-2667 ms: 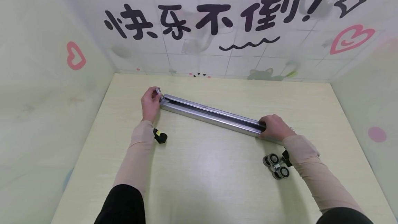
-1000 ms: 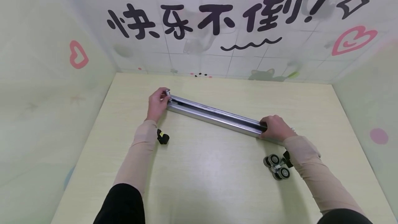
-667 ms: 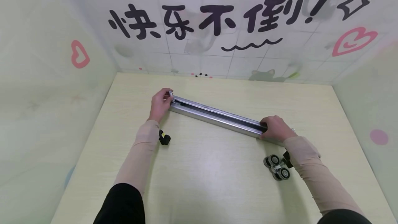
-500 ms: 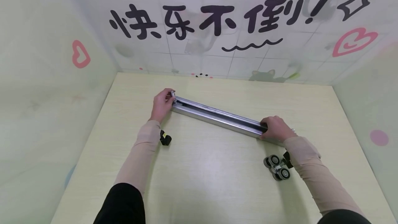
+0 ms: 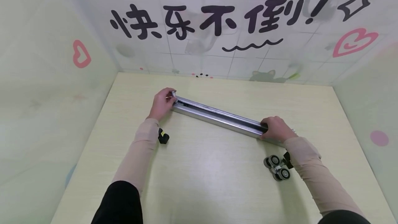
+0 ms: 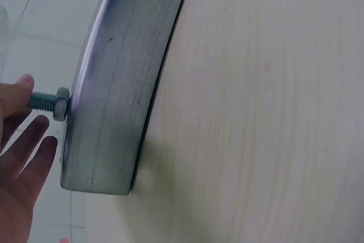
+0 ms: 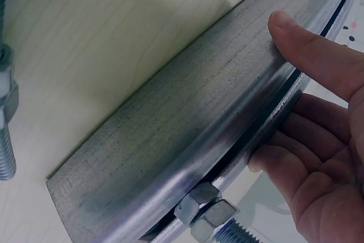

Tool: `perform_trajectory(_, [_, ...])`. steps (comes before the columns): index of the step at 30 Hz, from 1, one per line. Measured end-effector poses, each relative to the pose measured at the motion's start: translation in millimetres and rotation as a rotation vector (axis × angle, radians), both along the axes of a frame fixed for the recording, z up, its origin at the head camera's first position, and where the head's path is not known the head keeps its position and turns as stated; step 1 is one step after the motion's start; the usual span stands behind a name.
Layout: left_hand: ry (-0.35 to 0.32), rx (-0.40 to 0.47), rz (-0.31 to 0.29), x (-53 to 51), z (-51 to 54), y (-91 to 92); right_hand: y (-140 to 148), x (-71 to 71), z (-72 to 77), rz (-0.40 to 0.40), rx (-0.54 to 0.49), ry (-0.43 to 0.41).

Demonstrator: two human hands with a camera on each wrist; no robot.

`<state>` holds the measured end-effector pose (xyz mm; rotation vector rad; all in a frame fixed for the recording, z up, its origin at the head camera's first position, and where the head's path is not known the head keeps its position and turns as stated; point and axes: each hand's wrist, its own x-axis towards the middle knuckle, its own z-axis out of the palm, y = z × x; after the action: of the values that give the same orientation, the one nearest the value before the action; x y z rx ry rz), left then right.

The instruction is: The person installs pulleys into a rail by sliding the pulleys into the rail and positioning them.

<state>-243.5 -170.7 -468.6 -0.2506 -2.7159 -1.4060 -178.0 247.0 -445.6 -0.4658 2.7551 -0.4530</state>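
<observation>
A long metal rail [image 5: 214, 117] with a slot along its top lies slanted on the table. At its left end my left hand [image 5: 161, 104] pinches a threaded bolt [image 6: 42, 101], which stands out of the slot with a nut [image 6: 61, 104] against the rail. My right hand [image 5: 276, 129] grips the rail near its right end, the thumb on one side and curled fingers on the other. In the right wrist view, another bolt [image 7: 236, 234] with nuts [image 7: 206, 211] sticks out of the slot beside that hand [image 7: 327, 157].
A four-wheeled roller piece [image 5: 276, 167] rests on the table near my right forearm. Black wrist-camera parts show beside the left cuff [image 5: 163, 137] and the right cuff [image 5: 287, 160]. Printed cloth walls [image 5: 199, 58] stand behind and on both sides of the table [image 5: 205, 182].
My left hand has moved right with the bolt at the rail's left end, mostly before the last half second. My right hand keeps its grip on the rail, nearly still.
</observation>
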Motion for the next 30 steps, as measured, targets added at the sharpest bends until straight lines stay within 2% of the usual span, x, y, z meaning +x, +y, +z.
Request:
perform_trajectory(7, [-0.142, -0.215, -0.078, -5.2, -0.1, -20.4, -2, 0.1, -0.5, 0.002, 0.007, -0.01])
perform_trajectory(9, [-0.181, -0.252, -0.114, -7.3, -1.9, -22.5, -2, -0.1, -0.9, 0.0, 0.01, -0.015])
perform_trajectory(12, [-0.217, -0.284, -0.132, -8.5, -5.1, -22.4, -2, 0.1, -1.5, -0.003, 0.009, -0.023])
perform_trajectory(17, [-0.213, -0.281, -0.101, -9.6, -3.5, -19.2, -2, 1.9, -2.2, 0.002, -0.004, -0.015])
perform_trajectory(23, [-0.266, -0.3, -0.059, -12.2, 7.8, -13.0, -2, 1.8, 0.8, -0.004, 0.009, -0.012])
perform_trajectory(30, [-0.313, -0.332, -0.035, -14.8, 13.5, -10.1, -7, -1.7, 5.3, 0.037, 0.018, -0.012])
